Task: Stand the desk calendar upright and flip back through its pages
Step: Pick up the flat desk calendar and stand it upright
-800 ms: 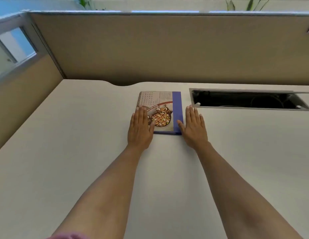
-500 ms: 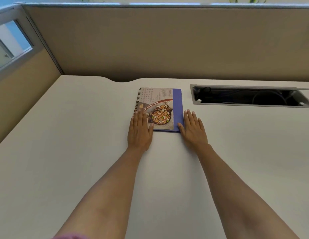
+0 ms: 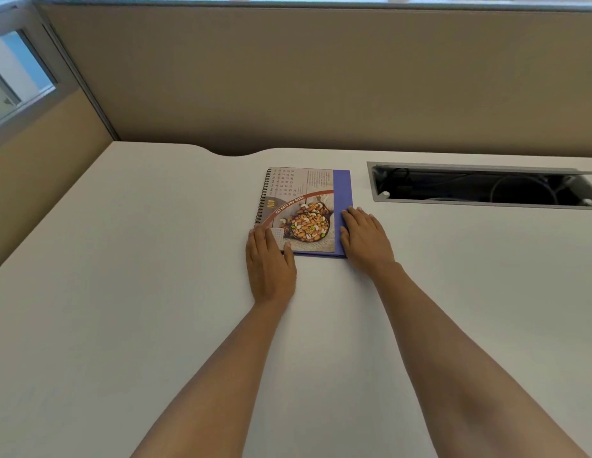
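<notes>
Desk calendar (image 3: pixel 304 209): laid flat on the white desk (image 3: pixel 122 292), spiral binding at its left, a November page with a bowl of nuts shown uppermost, blue backing exposed along the right. Left hand (image 3: pixel 270 259): spread flat, fingers pressed over the near left corner. Right hand (image 3: pixel 365 239): flattened open on the blue right edge; a cable tray opening (image 3: pixel 480 186) is set further right.

We are pressing our left hand (image 3: pixel 270 261) and right hand (image 3: pixel 365 238) flat on the desk calendar (image 3: pixel 304 209), which is lying mid-frame on the desk (image 3: pixel 122 292).
</notes>
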{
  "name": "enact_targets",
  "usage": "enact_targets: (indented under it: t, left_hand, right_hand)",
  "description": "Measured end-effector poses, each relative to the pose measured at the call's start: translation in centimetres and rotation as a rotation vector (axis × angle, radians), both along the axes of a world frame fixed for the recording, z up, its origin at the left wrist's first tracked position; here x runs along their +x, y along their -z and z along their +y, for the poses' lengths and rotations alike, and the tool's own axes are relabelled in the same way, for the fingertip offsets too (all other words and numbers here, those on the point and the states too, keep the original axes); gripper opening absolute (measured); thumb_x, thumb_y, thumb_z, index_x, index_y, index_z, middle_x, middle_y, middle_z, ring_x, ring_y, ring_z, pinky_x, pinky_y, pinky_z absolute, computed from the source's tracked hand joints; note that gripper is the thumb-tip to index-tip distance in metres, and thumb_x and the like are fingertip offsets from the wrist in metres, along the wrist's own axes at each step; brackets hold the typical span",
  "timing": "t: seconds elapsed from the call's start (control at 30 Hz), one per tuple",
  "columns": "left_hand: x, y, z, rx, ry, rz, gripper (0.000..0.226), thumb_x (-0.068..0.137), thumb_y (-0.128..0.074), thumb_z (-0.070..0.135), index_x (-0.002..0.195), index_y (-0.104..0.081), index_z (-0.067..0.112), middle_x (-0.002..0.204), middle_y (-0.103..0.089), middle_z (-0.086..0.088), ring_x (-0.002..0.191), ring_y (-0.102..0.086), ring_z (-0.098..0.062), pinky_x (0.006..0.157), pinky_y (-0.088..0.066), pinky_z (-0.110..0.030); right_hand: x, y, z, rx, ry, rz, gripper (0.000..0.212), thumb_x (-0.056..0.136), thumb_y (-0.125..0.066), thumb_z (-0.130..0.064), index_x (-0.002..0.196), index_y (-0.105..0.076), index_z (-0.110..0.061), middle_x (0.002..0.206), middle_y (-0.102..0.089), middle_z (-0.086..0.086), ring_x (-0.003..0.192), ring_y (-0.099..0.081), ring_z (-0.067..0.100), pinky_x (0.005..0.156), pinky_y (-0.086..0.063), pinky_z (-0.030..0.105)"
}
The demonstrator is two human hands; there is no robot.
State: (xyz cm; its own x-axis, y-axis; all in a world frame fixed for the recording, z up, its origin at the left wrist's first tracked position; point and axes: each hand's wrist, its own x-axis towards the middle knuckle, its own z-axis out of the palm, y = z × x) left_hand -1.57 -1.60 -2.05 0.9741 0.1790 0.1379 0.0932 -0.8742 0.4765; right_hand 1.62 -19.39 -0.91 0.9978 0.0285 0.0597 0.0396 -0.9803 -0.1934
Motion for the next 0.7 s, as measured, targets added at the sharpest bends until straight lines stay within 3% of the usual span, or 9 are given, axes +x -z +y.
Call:
enact_targets:
  t: [0.13,0.23,0.4,0.7]
  left_hand:
    - [-0.6,-1.2,-1.9,-0.278,-0.233,0.028,0.053,0.096,-0.038,0.025,0.144,-0.023,0.008,0.157,-0.011,-0.010,0.144,-0.008,-0.025,0.116,-0.018,-0.037]
    - [-1.1,-2.4,-3.2,-0.586,-0.420,0.092,0.061,0.095,-0.043,0.026,0.146,-0.016,0.007,0.158,-0.002,-0.008,0.144,-0.004,-0.025,0.116,-0.013,-0.038]
    - [-1.9,-4.7,-4.9,-0.992,-0.540,0.226,0.066,0.094,-0.046,0.025,0.146,-0.009,0.008,0.157,-0.004,-0.006,0.144,-0.003,-0.025,0.117,-0.012,-0.043]
    - [-0.7,-6.2,-5.3,-1.278,-0.658,0.358,0.057,0.095,-0.045,0.027,0.145,-0.022,0.015,0.152,-0.016,-0.007,0.138,-0.024,-0.028,0.112,-0.028,-0.046]
  right_hand:
    - [2.7,-0.9,0.6,0.005,-0.012,0.043,0.053,0.102,-0.028,-0.035,0.148,-0.026,-0.010,0.157,-0.025,0.008,0.144,-0.024,0.023,0.118,-0.018,0.034]
    - [5.1,-1.5,1.0,0.022,-0.023,0.068,0.058,0.100,-0.032,-0.041,0.148,-0.026,-0.009,0.157,-0.026,0.009,0.143,-0.026,0.025,0.117,-0.020,0.037]
    - [9.6,-2.6,1.2,-0.001,-0.065,0.120,0.061,0.098,-0.037,-0.042,0.146,-0.027,-0.006,0.155,-0.028,0.012,0.139,-0.031,0.028,0.113,-0.028,0.041]
    - [14.4,-2.8,1.7,-0.017,-0.134,0.208,0.066,0.098,-0.035,-0.045,0.149,-0.018,-0.007,0.158,-0.021,0.011,0.144,-0.021,0.027,0.116,-0.019,0.043]
